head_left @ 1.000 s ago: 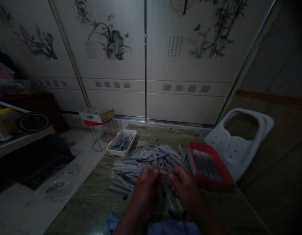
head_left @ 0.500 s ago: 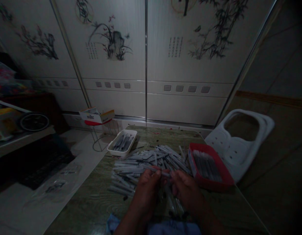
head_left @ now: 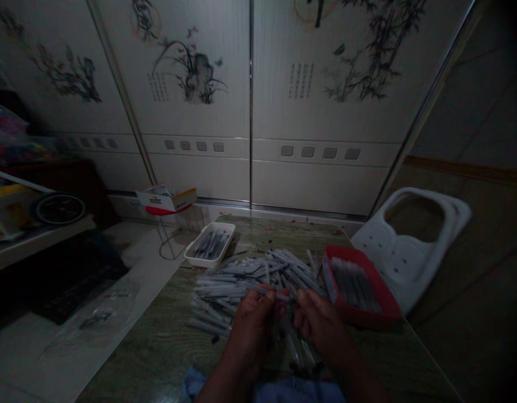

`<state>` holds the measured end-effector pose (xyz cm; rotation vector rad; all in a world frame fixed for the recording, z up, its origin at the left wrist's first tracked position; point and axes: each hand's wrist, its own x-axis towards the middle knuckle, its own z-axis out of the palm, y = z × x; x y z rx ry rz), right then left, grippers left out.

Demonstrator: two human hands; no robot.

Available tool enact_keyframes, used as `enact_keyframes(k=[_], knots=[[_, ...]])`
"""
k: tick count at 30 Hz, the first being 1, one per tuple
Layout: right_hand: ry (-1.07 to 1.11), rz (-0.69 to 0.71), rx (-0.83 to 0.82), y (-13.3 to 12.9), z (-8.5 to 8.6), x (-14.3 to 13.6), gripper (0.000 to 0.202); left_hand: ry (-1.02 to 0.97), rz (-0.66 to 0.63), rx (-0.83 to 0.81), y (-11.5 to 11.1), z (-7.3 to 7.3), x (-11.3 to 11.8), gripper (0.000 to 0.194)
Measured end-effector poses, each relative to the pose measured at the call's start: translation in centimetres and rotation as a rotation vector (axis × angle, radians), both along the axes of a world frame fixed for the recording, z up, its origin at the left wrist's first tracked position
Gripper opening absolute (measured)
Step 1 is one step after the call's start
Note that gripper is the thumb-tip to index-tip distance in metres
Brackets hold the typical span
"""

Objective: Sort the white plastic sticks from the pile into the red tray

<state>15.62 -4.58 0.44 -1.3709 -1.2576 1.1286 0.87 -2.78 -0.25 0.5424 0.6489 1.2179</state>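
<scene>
My left hand [head_left: 255, 313] is closed on a slim translucent pen [head_left: 279, 296], which points toward my right. Beside the pen's right end is my right hand [head_left: 315, 316], its thumb and fingers pressed together; what they hold, if anything, is too small and dark to tell. Both hands are over the near side of a loose pile of pens [head_left: 225, 282] on the table [head_left: 158, 341]. Below and between the hands lie several clear pieces with dark ends [head_left: 296, 347].
A red basket [head_left: 386, 296] with a bundle of pens is at the right. At the back left of the table is a white tray [head_left: 208, 262] with more pens. A white chair [head_left: 403, 252] stands beyond the basket, and an open box [head_left: 158, 200] rests on a red stool.
My right hand has moved slightly right, away from my left hand and the pen's end. My left hand stays almost where it was.
</scene>
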Motion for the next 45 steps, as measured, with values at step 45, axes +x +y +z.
enact_keyframes(k=[45], knots=[[0.107,-0.024,-0.001,0.3,-0.8,0.2,0.049,0.026,-0.072,0.072,0.2,-0.8,-0.3,0.022]])
